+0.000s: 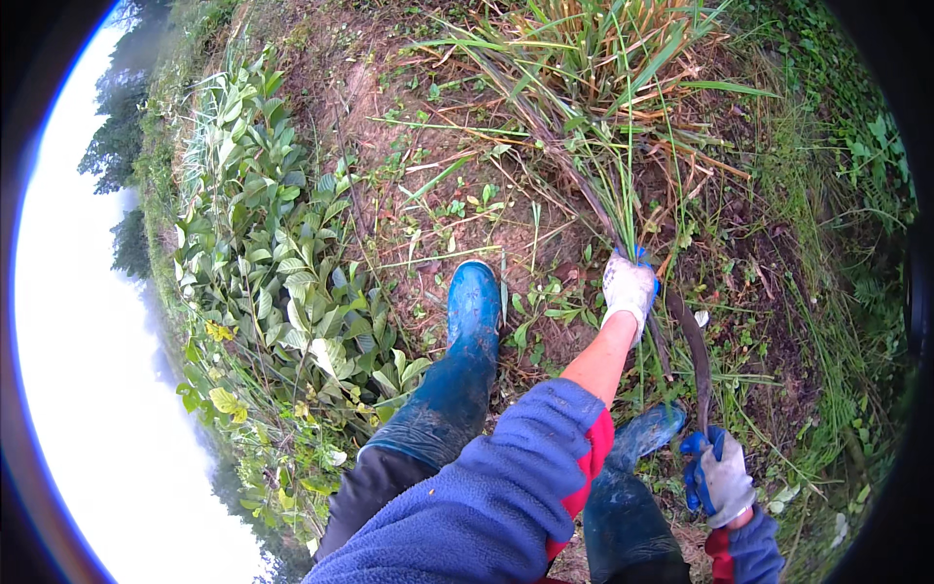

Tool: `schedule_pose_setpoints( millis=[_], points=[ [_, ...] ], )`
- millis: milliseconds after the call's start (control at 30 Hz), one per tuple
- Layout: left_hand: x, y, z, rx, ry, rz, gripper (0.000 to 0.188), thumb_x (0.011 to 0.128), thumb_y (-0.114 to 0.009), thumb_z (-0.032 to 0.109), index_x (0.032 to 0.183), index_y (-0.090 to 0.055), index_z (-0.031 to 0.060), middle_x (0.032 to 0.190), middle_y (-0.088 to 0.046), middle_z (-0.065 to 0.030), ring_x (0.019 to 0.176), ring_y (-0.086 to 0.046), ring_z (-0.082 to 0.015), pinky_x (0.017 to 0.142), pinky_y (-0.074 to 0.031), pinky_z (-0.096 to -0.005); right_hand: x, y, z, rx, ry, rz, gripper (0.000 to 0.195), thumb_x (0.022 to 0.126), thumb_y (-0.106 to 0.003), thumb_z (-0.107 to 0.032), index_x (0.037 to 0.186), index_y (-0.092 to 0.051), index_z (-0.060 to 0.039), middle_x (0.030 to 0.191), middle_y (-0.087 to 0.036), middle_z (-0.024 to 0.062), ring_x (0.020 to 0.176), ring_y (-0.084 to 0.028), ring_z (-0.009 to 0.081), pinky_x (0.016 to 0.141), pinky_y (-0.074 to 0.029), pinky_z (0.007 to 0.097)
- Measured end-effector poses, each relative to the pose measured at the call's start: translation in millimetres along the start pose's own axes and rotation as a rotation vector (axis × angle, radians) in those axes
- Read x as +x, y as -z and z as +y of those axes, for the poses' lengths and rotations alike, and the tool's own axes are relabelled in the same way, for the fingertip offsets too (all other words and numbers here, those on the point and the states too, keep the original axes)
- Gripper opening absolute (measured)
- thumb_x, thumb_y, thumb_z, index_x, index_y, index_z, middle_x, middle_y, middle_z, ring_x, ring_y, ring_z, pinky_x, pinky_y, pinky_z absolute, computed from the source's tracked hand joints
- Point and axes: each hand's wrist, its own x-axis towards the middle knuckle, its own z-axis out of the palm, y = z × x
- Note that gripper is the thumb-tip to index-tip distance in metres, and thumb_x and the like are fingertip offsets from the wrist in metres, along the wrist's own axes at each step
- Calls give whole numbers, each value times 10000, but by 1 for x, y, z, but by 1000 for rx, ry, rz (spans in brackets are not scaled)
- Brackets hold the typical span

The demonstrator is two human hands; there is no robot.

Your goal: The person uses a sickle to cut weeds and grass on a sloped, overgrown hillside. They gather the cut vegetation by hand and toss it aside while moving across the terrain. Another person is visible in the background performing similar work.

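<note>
My left hand [629, 287], in a white work glove with a blue palm, is closed around a bundle of long green grass blades [626, 197] and a brown woody stem [584, 186]. The stem's cut-looking lower end pokes out below the glove. At the lower right, my right hand [719, 478], gloved the same way, grips a sickle, whose handle is hidden in the fist. Its dark curved blade [693, 343] reaches up to the right of my left hand, apart from the bundle. Above stands a large grass clump [606, 51] with dry, cut stalks around its base.
Broad-leaved cut branches [277, 255] lie heaped on the left. My muddy blue rubber boots [471, 314] stand on reddish soil [365, 95] with scattered stalks and small weeds. Dense low greenery [861, 219] borders the right side. Trees [120, 139] and pale sky show far left.
</note>
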Motion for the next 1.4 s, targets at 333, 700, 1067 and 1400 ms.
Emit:
schedule_pose_setpoints(
  millis=[333,700,1067,1400],
  points=[
    [4,12,-17,-49,104,-44,231,746,-540,138,953,-575,42,810,-620,-165,741,-621,-242,667,-475,-347,11,-12,23,818,-88,185,205,890,-440,-293,840,-526,-114,520,-444,-13,342,-394,104,291,-329,249],
    [-1,26,-27,-181,77,-191,176,741,-580,104,906,-637,87,695,-621,-106,607,-573,-177,595,-454,-325,165,6,-99,-749,173,159,195,857,-476,-250,860,-499,-56,610,-518,66,489,-506,191,446,-409,344],
    [-33,12,-24,-138,71,-205,253,663,-560,25,902,-641,45,699,-604,-87,597,-549,-160,559,-441,-294,-30,122,67,-1151,-167,406,221,840,-477,-212,966,-498,-32,682,-577,168,637,-579,314,595,-472,401],
    [-89,48,-7,-400,73,-458,218,684,-564,-73,897,-605,-46,788,-605,-92,656,-566,-166,621,-526,-326,50,97,49,-1161,279,512,266,826,-504,-260,920,-500,-11,766,-587,204,744,-571,360,685,-442,431]
  ],
)
